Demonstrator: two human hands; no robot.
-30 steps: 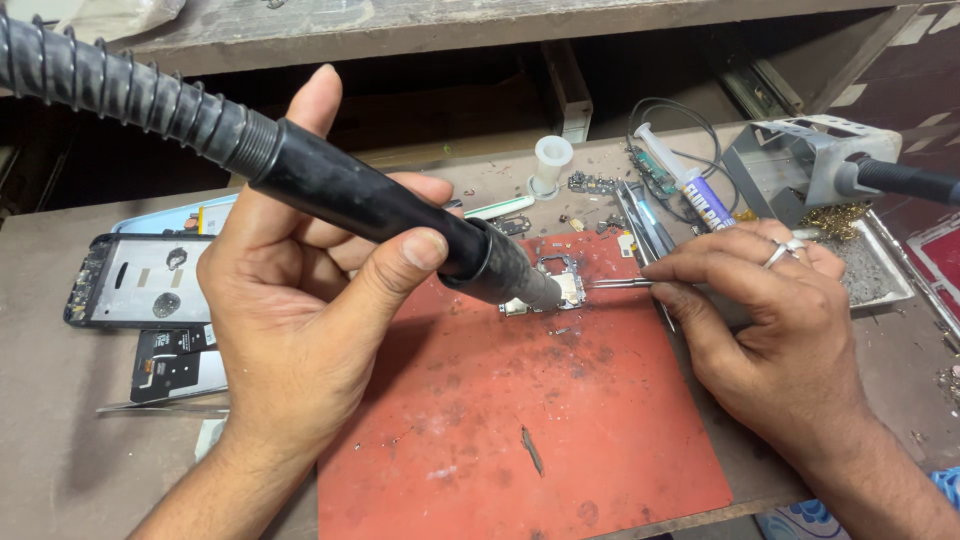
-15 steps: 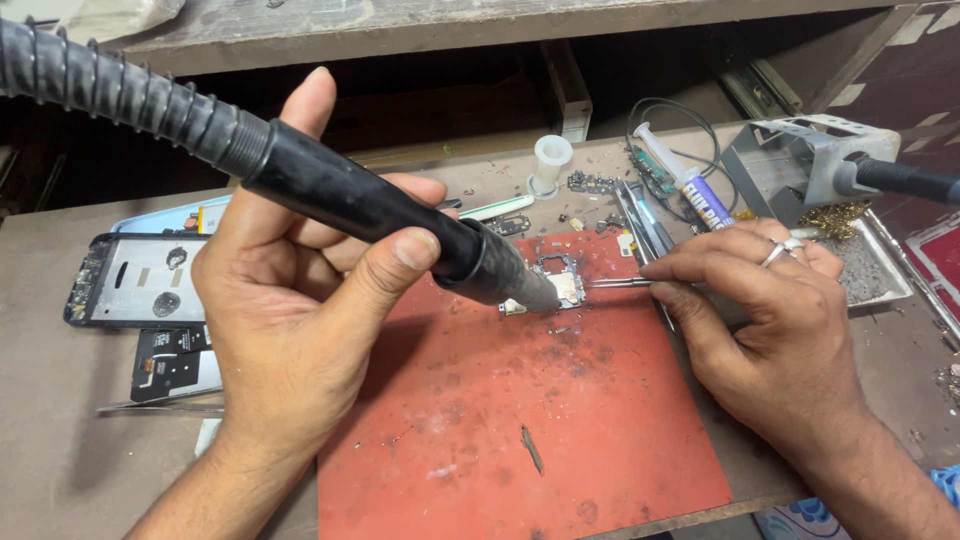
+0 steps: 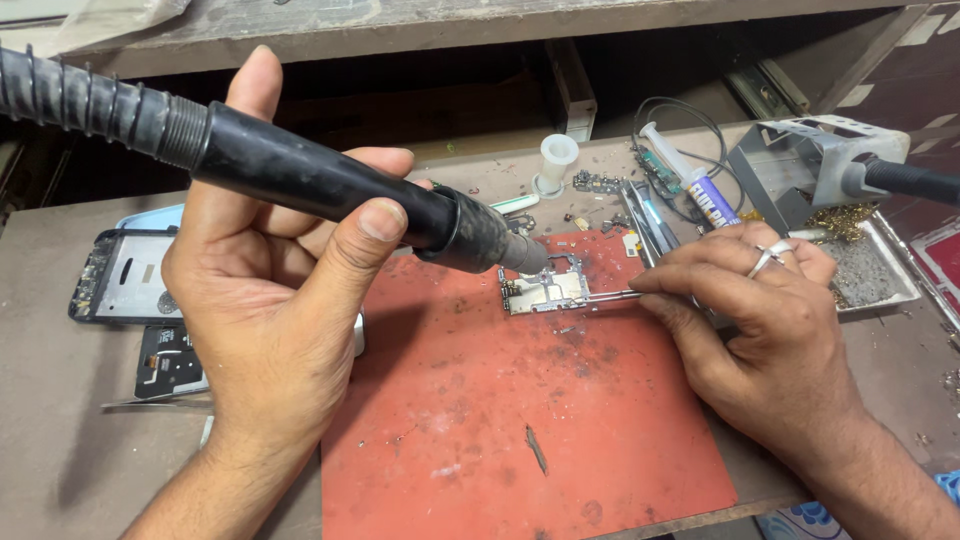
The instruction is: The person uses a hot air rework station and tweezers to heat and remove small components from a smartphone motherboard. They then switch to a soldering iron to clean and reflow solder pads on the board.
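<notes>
Small circuit board lies on the red mat, right under the nozzle of the black hot-air wand. Risk, as I judge it: heat lingering scorches the board, or the tweezers slip (thin grip). Left hand fingers wrapped round the wand, wrist raised; right hand fingers pinched on the tweezers, palm low over the desk.
</notes>
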